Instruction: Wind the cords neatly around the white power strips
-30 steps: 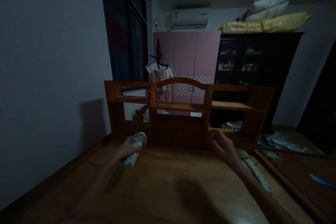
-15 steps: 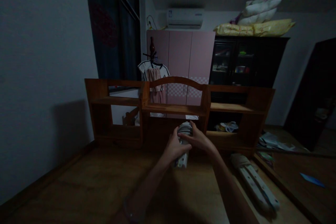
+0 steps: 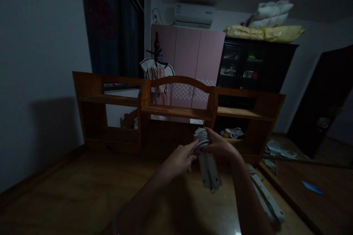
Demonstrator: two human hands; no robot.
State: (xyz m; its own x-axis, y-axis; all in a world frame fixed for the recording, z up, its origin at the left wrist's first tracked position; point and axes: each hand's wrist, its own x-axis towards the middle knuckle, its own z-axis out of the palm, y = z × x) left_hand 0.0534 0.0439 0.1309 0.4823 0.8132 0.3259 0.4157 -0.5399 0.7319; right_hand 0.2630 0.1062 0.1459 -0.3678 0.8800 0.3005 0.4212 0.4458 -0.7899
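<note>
A white power strip (image 3: pixel 209 169) is held up above the wooden desk, tilted with its lower end toward me. Its pale cord (image 3: pixel 203 140) is wound in several turns round the upper end. My right hand (image 3: pixel 219 145) grips that wound end from the right. From the left, my left hand (image 3: pixel 180 159) pinches at the cord turns with thumb and fingers. A second white power strip (image 3: pixel 266 196), also with cord wrapped round its far end, lies on the desk to the right, partly hidden by my right forearm.
A wooden shelf unit (image 3: pixel 176 110) stands along the desk's back edge, with a plastic bag (image 3: pixel 236 132) in its right compartment. The desk top (image 3: pixel 82 191) meets a wall at left. A raised wooden edge (image 3: pixel 286 194) runs along the right, with a blue packet (image 3: pixel 312 187) beyond it.
Both hands have moved slightly right with the power strip, whose lower end has swung right and shows more of its face. My left hand has shifted lower on the cord. The view has turned slightly.
</note>
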